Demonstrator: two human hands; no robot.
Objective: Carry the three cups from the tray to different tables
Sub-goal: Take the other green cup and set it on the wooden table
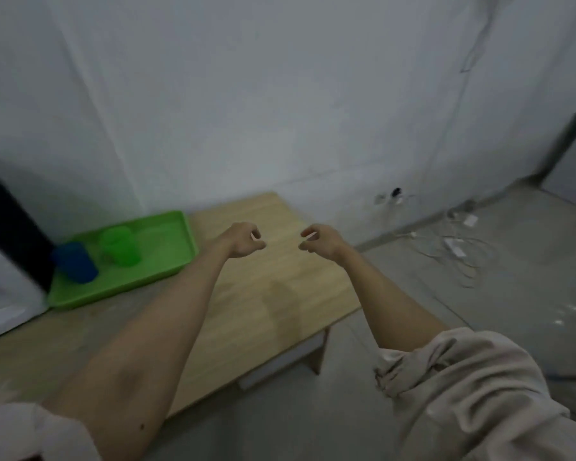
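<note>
A green tray (167,257) lies on the wooden table (273,281) at the left, against the wall. On it stand a blue cup (77,262) and a green cup (120,246); no third cup shows. My left hand (243,241) and my right hand (320,242) are stretched out over the table's middle, to the right of the tray. Both hold nothing, with fingers loosely curled and apart. The picture is blurred.
A black and white object (10,247) stands at the table's left edge beside the tray. White cables (459,247) lie on the grey floor at the right, near a wall socket (393,196). The white wall runs close behind the table.
</note>
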